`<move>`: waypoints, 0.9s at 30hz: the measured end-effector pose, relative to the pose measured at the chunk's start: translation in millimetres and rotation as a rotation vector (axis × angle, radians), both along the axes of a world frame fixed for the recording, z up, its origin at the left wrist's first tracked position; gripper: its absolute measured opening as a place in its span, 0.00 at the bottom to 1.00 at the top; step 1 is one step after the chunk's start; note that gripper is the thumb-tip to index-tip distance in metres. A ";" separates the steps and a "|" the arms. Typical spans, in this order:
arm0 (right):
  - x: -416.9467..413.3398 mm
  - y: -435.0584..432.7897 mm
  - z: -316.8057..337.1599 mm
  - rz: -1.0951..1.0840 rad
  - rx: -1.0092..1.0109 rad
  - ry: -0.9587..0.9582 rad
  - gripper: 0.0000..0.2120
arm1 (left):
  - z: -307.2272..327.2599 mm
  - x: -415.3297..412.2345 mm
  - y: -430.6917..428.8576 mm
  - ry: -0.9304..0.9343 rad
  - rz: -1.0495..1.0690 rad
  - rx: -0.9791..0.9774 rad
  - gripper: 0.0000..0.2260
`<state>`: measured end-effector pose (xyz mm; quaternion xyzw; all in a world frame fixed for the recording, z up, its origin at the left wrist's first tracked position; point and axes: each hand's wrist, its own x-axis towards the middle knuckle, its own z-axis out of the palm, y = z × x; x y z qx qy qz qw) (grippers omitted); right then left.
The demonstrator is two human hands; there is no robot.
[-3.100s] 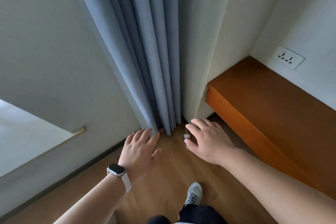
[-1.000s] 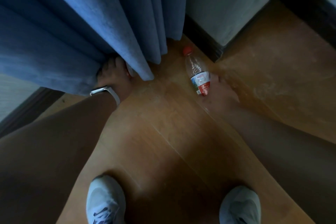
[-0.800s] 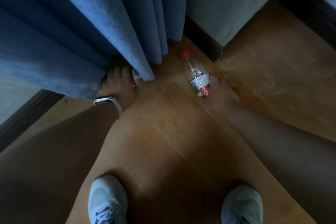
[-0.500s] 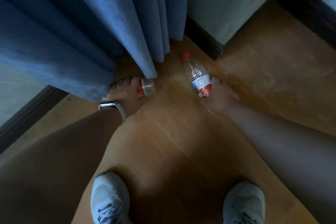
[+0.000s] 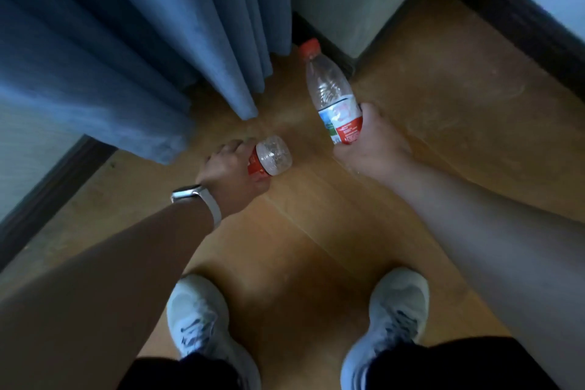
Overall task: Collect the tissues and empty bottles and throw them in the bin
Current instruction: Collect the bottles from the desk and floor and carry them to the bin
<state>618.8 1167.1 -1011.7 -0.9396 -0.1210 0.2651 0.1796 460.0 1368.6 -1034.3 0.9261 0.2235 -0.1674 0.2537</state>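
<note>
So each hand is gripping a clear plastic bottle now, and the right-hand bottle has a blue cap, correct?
Not quite: the cap is red, not blue. The head view shows the right hand gripping a clear plastic bottle with a red-and-white label, its red cap pointing toward the wall corner. The left hand does grip the other clear plastic bottle.

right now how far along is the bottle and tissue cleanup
Picked up: the left hand grips one clear plastic bottle with a red label, and the right hand grips a red-capped clear plastic bottle, both by the blue curtain. Left: binning them; no bin or tissues are in view.
</note>
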 end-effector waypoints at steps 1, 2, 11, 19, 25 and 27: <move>-3.0 -3.2 17.2 -0.005 0.014 0.000 0.30 | 16.3 -4.5 -5.8 -0.008 0.010 -0.024 0.31; -6.2 -6.7 36.5 -0.007 0.024 0.000 0.30 | 34.5 -8.2 -11.5 -0.016 0.026 -0.055 0.30; -43.7 -29.5 230.4 -0.068 0.201 0.073 0.34 | 243.3 -21.0 -42.5 -0.093 0.235 -0.259 0.26; -57.2 -41.9 408.3 -0.078 0.300 0.111 0.34 | 420.8 -22.9 -54.8 -0.162 0.311 -0.281 0.31; -56.6 -48.0 537.0 -0.005 0.283 0.036 0.31 | 545.0 -12.3 -56.9 -0.187 0.310 -0.299 0.30; -54.2 -50.1 575.0 0.013 0.295 -0.015 0.30 | 583.0 -5.0 -58.5 -0.226 0.322 -0.300 0.30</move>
